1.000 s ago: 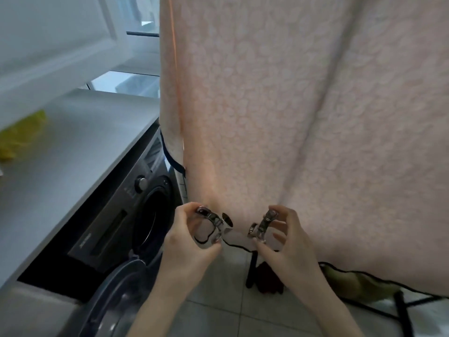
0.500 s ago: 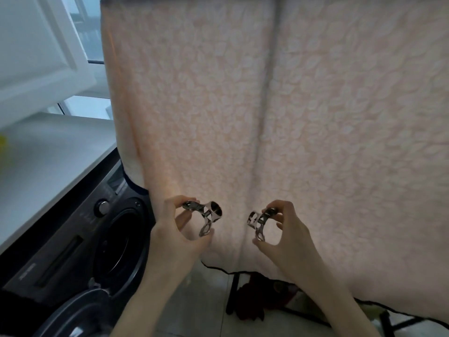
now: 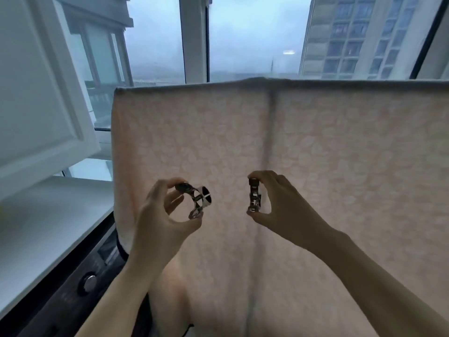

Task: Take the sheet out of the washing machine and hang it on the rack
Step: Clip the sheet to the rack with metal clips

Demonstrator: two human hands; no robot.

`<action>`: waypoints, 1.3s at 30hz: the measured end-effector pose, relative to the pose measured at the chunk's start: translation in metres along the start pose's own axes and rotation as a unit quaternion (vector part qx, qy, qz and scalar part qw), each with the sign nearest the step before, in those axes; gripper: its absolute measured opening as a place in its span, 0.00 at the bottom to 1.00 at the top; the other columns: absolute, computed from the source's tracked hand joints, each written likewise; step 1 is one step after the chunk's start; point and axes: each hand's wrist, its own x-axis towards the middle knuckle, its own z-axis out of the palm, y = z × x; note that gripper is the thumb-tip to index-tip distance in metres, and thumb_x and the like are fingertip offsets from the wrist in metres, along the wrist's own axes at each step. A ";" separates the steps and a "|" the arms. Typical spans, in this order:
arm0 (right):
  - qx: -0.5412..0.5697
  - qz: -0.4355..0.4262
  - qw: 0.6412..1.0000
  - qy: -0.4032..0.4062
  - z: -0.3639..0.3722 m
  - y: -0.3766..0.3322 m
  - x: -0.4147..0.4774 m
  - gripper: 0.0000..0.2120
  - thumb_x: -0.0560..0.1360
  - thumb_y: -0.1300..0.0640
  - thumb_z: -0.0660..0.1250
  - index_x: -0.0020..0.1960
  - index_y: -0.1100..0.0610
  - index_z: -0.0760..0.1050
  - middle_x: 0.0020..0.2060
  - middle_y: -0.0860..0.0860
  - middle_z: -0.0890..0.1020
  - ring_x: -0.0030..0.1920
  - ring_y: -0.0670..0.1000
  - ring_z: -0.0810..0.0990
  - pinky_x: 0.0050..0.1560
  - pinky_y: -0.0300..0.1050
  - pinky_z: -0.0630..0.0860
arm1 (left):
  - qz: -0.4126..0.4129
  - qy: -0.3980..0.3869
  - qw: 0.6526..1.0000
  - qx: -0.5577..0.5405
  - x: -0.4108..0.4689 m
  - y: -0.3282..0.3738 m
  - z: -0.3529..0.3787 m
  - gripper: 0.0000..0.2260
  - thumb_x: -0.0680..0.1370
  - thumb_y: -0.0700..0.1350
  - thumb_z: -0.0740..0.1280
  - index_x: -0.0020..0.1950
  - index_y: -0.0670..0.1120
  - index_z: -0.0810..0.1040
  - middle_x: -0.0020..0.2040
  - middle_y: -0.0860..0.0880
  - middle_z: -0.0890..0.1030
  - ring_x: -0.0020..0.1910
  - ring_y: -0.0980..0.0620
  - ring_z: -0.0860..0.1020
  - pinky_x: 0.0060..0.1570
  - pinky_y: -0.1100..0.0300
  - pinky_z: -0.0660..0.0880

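Far left: a white door (image 3: 36,93) is seen swung open above a pale counter (image 3: 48,227). Under the counter a dark washer (image 3: 73,300) is partly in view, with a round knob (image 3: 90,281) on its panel.

Left hand (image 3: 158,215): raised in front of the sheet, forefinger and thumb curled into a ring. A metal left clip (image 3: 198,199) is pinched between them, forefinger on its upper end, thumb at its lower end. The clip's round end is turned to the right. Nothing else is held.

Sheet (image 3: 340,166): pale pink with a mottled texture, out of the washer and hung.
- The top fold lies level and runs left to right, reaching the right frame edge; the long axis is taken along that fold.
- The cloth drops straight down; the lower hem is cut off by the frame.
- One upright crease is noted between the two hands.
- The support under the fold is covered by cloth.
- The left edge hangs just beside the washer.

Right clip (image 3: 254,198): held upright and seen edge-on, long axis vertical. Contact with the cloth cannot be told for either clip.

Right hand (image 3: 279,205): fingers curled, forefinger on the clip's top, thumb beneath it. Only the clip is gripped.

Behind: a window (image 3: 243,32) with grey sky, and a building (image 3: 364,32) at the right
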 end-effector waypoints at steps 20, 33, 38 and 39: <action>-0.198 -0.111 0.972 0.057 -0.052 -0.025 0.199 0.28 0.68 0.34 0.67 0.55 0.57 0.75 0.68 0.52 0.70 0.68 0.54 0.63 0.69 0.51 0.54 | 0.241 0.048 0.954 0.174 0.199 0.071 -0.064 0.19 0.62 0.49 0.80 0.50 0.48 0.81 0.47 0.60 0.81 0.49 0.60 0.79 0.57 0.59 0.74; -0.250 -0.129 0.957 0.078 -0.043 -0.017 0.196 0.30 0.66 0.30 0.65 0.55 0.53 0.75 0.66 0.48 0.67 0.65 0.53 0.63 0.67 0.48 0.48 | 0.226 -0.007 0.953 0.202 0.248 0.083 -0.063 0.16 0.60 0.56 0.79 0.44 0.56 0.79 0.42 0.63 0.80 0.44 0.60 0.79 0.47 0.56 0.78; -0.247 -0.140 0.956 0.081 -0.043 -0.015 0.193 0.29 0.66 0.32 0.66 0.55 0.53 0.75 0.68 0.48 0.66 0.67 0.53 0.63 0.69 0.49 0.49 | 0.219 -0.062 0.947 0.225 0.259 0.086 -0.054 0.20 0.60 0.49 0.81 0.50 0.49 0.84 0.48 0.54 0.84 0.46 0.62 0.79 0.51 0.64 0.77; -0.247 -0.141 0.955 0.079 -0.044 -0.015 0.192 0.29 0.67 0.32 0.66 0.56 0.53 0.75 0.68 0.48 0.66 0.67 0.53 0.63 0.69 0.49 0.50 | 0.216 -0.068 0.948 0.225 0.260 0.087 -0.053 0.21 0.60 0.49 0.81 0.51 0.48 0.84 0.48 0.54 0.84 0.47 0.61 0.79 0.51 0.64 0.76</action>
